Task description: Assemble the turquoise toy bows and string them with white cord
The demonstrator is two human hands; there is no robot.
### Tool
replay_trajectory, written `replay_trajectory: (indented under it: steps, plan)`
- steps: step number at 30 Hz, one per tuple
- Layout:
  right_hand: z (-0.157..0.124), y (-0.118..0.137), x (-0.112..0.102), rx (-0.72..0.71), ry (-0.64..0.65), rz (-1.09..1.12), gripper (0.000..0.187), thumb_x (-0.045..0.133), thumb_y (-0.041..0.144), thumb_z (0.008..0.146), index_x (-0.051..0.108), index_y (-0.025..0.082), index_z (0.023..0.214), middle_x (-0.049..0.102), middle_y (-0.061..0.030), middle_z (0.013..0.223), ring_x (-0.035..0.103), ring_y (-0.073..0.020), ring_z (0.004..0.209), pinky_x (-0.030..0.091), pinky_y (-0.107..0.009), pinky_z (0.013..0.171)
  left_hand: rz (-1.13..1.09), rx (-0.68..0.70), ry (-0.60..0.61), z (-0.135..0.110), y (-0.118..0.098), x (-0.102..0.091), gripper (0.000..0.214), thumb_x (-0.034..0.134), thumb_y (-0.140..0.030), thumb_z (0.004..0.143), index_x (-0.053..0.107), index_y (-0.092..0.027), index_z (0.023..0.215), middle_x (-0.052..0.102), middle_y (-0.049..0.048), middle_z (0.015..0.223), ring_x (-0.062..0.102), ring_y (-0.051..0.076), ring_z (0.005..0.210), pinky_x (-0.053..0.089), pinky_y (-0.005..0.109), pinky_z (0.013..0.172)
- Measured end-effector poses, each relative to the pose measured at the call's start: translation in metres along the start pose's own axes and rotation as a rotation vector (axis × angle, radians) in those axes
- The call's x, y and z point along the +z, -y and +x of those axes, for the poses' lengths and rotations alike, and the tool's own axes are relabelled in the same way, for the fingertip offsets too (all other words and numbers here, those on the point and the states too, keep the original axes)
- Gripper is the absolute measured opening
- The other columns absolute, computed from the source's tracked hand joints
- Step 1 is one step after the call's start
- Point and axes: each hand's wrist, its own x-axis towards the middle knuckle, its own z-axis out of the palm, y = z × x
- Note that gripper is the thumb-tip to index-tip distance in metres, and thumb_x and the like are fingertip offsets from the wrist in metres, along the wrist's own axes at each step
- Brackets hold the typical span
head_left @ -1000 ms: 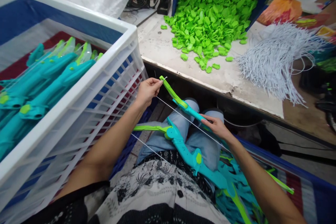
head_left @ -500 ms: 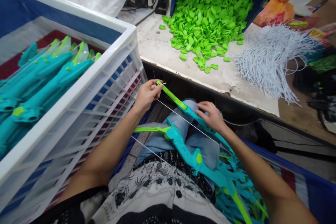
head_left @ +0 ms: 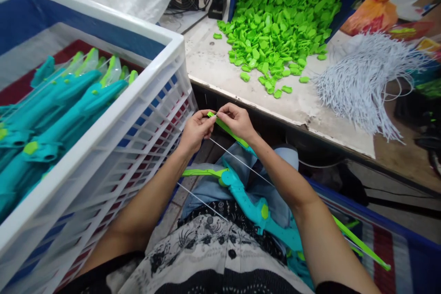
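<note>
My left hand [head_left: 194,132] is closed in a pinch around the tip of a toy bow's green limb [head_left: 230,133]. The thumb and fingers of my right hand [head_left: 238,122] pinch at that same tip, where the short end of a white string [head_left: 241,161] showed. My fingertips cover the tip and most of the string end. From my left hand the string slants down to the right, passing under my right forearm. Across my lap lies a turquoise toy bow body [head_left: 237,188] with another green limb [head_left: 203,172] pointing left.
To my left stands a white crate [head_left: 138,96] holding several turquoise toy bows [head_left: 79,110]. On the workbench [head_left: 206,55] are a heap of green plastic pieces [head_left: 275,36] and a bundle of white strings [head_left: 368,82]. A blue crate [head_left: 413,229] with more parts sits at my right.
My right hand has left the turquoise part of the bow and moved up and left to the green tip beside my left hand. My left hand still holds that tip.
</note>
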Motion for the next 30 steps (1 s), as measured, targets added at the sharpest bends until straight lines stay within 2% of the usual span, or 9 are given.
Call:
replay_trajectory:
  steps: [4,9,12,15,17,19,22,26,30]
  plan:
    - [0.012,-0.008,0.000,0.029,-0.127,-0.033,0.016,0.056,0.031,0.080,0.059,0.017,0.075,0.058,0.0020,0.070,0.052,-0.0094,0.064,0.044,-0.023,0.062,0.113,-0.036,-0.061,0.003,0.007,0.001,0.034,0.074,-0.044,0.067,0.056,-0.019,0.081,0.049,-0.0066,0.053,0.044,0.007,0.044,0.040,0.019,0.043]
    - [0.067,-0.026,-0.054,0.105,-0.564,-0.096,0.018,0.056,0.032,0.083,0.054,0.015,0.076,0.054,0.0016,0.071,0.052,-0.0096,0.068,0.045,-0.022,0.064,0.384,0.331,-0.180,-0.004,0.016,0.005,0.010,0.062,-0.027,0.078,0.064,-0.019,0.084,0.062,0.0024,0.084,0.058,0.013,0.078,0.046,0.022,0.070]
    - [0.084,-0.011,-0.073,0.166,-0.765,-0.085,0.017,0.046,0.027,0.089,0.051,0.013,0.083,0.053,-0.0012,0.075,0.050,-0.0085,0.068,0.045,-0.022,0.063,0.438,0.407,-0.075,-0.007,0.013,0.006,0.012,0.057,-0.021,0.079,0.069,-0.019,0.079,0.063,0.0036,0.086,0.057,0.015,0.086,0.044,0.024,0.080]
    - [0.056,0.017,-0.041,0.024,-0.672,-0.095,0.017,0.046,0.030,0.091,0.053,0.015,0.085,0.055,-0.0015,0.081,0.053,-0.0089,0.077,0.047,-0.023,0.076,0.252,0.210,0.015,0.000,0.003,0.004,0.012,0.063,-0.027,0.074,0.072,-0.019,0.077,0.065,0.0043,0.087,0.058,0.016,0.087,0.045,0.025,0.078]
    - [0.022,0.030,-0.003,-0.192,-0.354,-0.179,0.017,0.050,0.032,0.091,0.055,0.019,0.081,0.057,-0.0024,0.086,0.055,-0.0142,0.090,0.046,-0.031,0.087,0.011,0.006,-0.005,0.007,-0.005,0.000,0.020,0.065,-0.035,0.072,0.071,-0.017,0.076,0.066,0.0048,0.083,0.060,0.015,0.080,0.047,0.025,0.071]
    - [-0.010,0.033,0.032,-0.297,-0.227,-0.213,0.016,0.052,0.031,0.090,0.057,0.021,0.078,0.056,-0.0039,0.092,0.053,-0.0177,0.100,0.043,-0.035,0.094,-0.129,-0.097,-0.048,0.012,-0.013,-0.006,0.021,0.070,-0.035,0.066,0.069,-0.014,0.071,0.066,0.0048,0.076,0.060,0.014,0.072,0.047,0.023,0.065]
    - [-0.030,0.024,0.058,-0.298,-0.273,-0.145,0.014,0.052,0.027,0.089,0.059,0.021,0.079,0.053,-0.0064,0.097,0.052,-0.0195,0.103,0.043,-0.038,0.094,0.034,-0.031,-0.120,0.010,-0.028,-0.018,0.015,0.075,-0.022,0.058,0.069,-0.012,0.067,0.067,0.0042,0.070,0.059,0.012,0.067,0.045,0.021,0.062]
    - [-0.021,0.014,0.064,-0.270,-0.321,-0.028,0.011,0.053,0.025,0.088,0.059,0.019,0.081,0.053,-0.0060,0.094,0.054,-0.0169,0.095,0.045,-0.034,0.088,0.489,0.151,-0.238,-0.002,-0.046,-0.028,0.012,0.069,-0.025,0.066,0.071,-0.013,0.068,0.066,0.0016,0.062,0.057,0.011,0.060,0.042,0.019,0.055]
    - [-0.015,0.013,0.067,-0.224,-0.340,0.020,0.012,0.053,0.026,0.088,0.058,0.018,0.081,0.054,-0.0048,0.091,0.055,-0.0143,0.089,0.048,-0.029,0.079,0.328,0.152,-0.237,-0.012,-0.047,-0.031,0.017,0.067,-0.030,0.068,0.068,-0.012,0.068,0.068,0.0045,0.067,0.058,0.011,0.056,0.040,0.019,0.046]
